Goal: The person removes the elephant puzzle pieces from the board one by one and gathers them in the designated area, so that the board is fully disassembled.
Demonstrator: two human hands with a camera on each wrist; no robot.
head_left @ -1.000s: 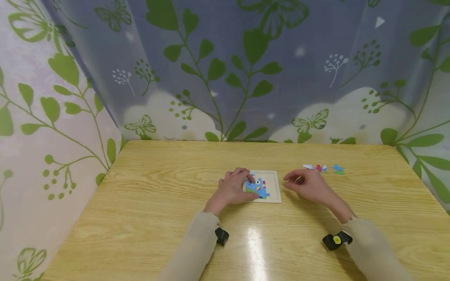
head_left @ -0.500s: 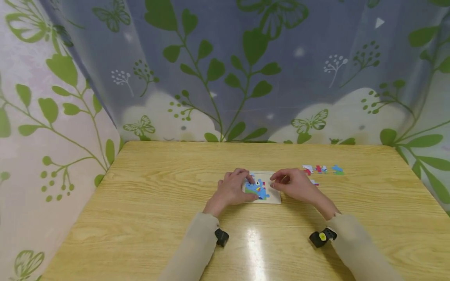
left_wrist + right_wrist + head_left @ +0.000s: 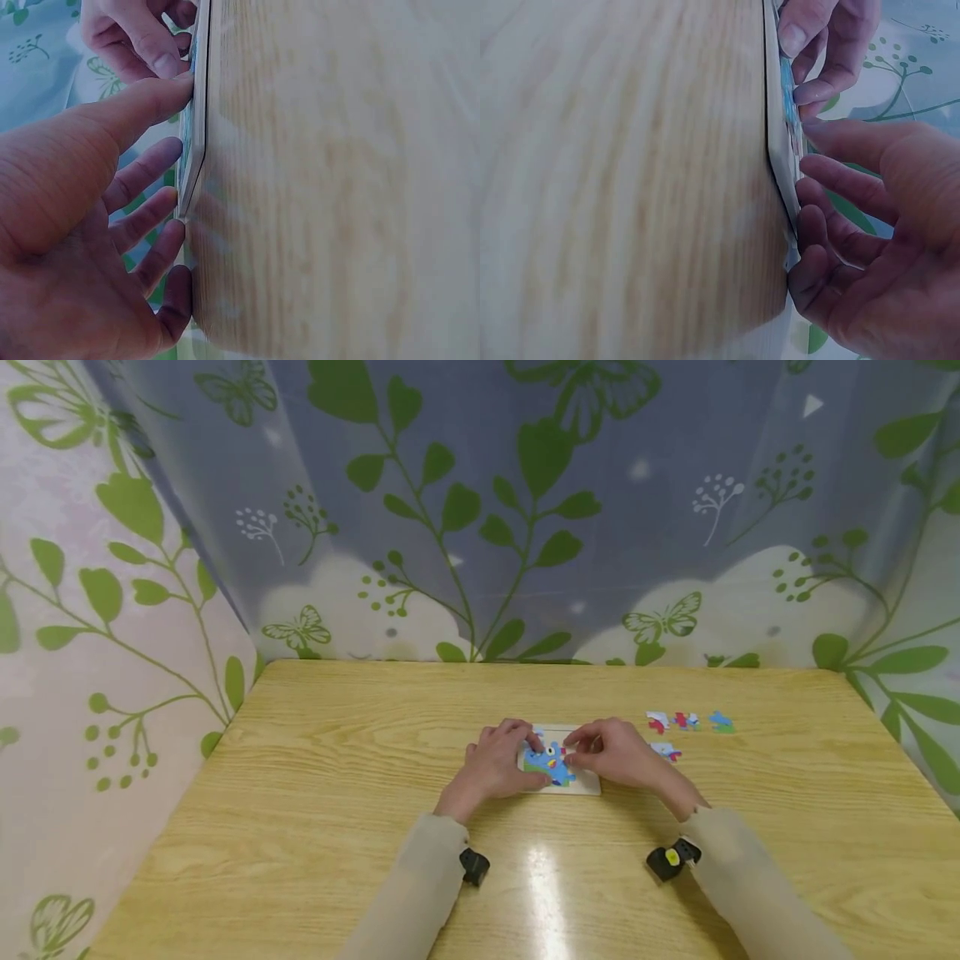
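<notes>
A square jigsaw puzzle board with a pale frame lies on the table, its left part filled with blue and green pieces that show a cartoon eye. Over its left side rests my left hand, fingers spread, with the thumb pressing near the front edge and the other fingertips toward the back. From the right, my right hand reaches over the board. Its thumb and index finger pinch a small puzzle piece at the edge of the assembled pieces, mostly hidden by the fingertips.
Several loose puzzle pieces lie right of the board: a white and red one, a red and blue one, a blue and green one and a white one. A patterned curtain hangs behind the wooden table.
My right hand has moved left from beside the board to the assembled pieces, uncovering a loose piece behind it. My left hand has stayed in place.
</notes>
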